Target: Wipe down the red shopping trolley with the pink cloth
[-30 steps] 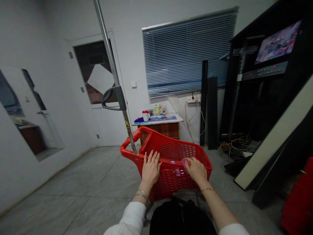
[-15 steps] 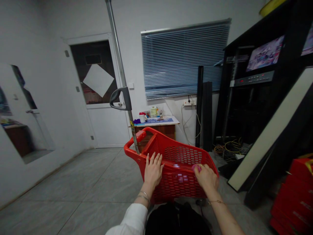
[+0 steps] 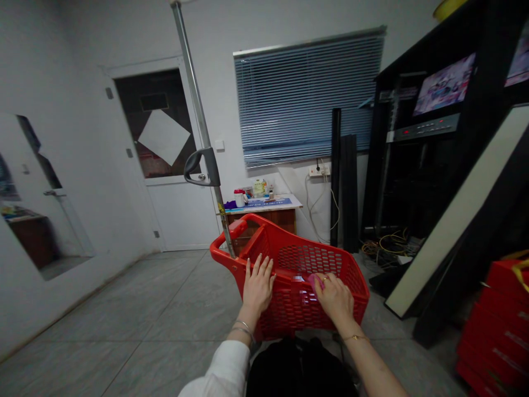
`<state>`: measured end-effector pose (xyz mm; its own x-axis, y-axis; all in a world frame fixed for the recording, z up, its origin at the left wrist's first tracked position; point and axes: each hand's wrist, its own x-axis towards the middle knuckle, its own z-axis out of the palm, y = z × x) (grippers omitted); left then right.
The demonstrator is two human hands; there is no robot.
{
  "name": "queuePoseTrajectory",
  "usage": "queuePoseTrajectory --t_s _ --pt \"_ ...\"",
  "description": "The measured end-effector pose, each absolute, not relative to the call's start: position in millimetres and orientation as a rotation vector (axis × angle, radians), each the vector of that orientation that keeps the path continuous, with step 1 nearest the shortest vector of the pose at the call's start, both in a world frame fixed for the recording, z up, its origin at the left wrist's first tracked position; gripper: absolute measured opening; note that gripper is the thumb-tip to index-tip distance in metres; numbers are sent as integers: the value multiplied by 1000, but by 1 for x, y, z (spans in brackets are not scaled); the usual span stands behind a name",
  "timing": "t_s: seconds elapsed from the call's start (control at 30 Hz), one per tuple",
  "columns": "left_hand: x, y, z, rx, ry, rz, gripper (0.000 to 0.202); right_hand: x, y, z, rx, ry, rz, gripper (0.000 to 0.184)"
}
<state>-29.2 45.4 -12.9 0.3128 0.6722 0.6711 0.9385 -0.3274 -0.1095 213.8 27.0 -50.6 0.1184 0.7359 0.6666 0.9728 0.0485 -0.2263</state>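
Okay, red cart [image 3: 285,295] sat directly in front of the person. Left hand [image 3: 258,289] lay on the cart's near rim, grip wide, fingers extended and slightly apart. Right hand [image 3: 335,298] was farther along that rim, grip narrow, closed on a pink cloth [image 3: 314,282] that touched the edge. Floor [image 3: 165,314] spread broadly left of the cart; right of it, room was tighter, with a pale board [image 3: 458,215] leaning and red boxes [image 3: 494,325] stacked. Metal pole [image 3: 194,94] with a grey loop handle [image 3: 212,167] rose at the cart's left end.

Writing: pale lettering on the boxes, too blurred to read; white characters on a blue sheet [image 3: 268,203], too small. Cart's side had a pixelated patch.

Surface [image 3: 294,202] stood behind the cart, carrying a red-lidded white jar [image 3: 239,198]. Blinds [image 3: 306,99] hung above it; door [image 3: 177,220] was behind the cart, leftward; lit screen [image 3: 444,85] in a black rack, rightward.
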Motion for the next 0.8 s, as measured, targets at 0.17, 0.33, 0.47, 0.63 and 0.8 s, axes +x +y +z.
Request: queuePoseTrajectory --t_s 0.17,0.33,0.47,0.63,0.8 --pt "-26 47 -14 -2115 -1410 -752 47 177 28 -43 -1756 -1605 -501 34" --pt "-27 46 -15 -2107 -1392 -710 47 121 34 -33 -1534 -1711 -513 31" --pt "-28 44 -13 -2098 -1398 -684 47 165 28 -51 -1470 -1721 -580 31" --pt "-25 44 -15 -2100 -1419 -727 47 218 20 -69 -1571 -1552 -652 31" --pt "-23 46 -19 -2092 -1412 -733 47 157 34 -56 -1531 -1508 -638 29"
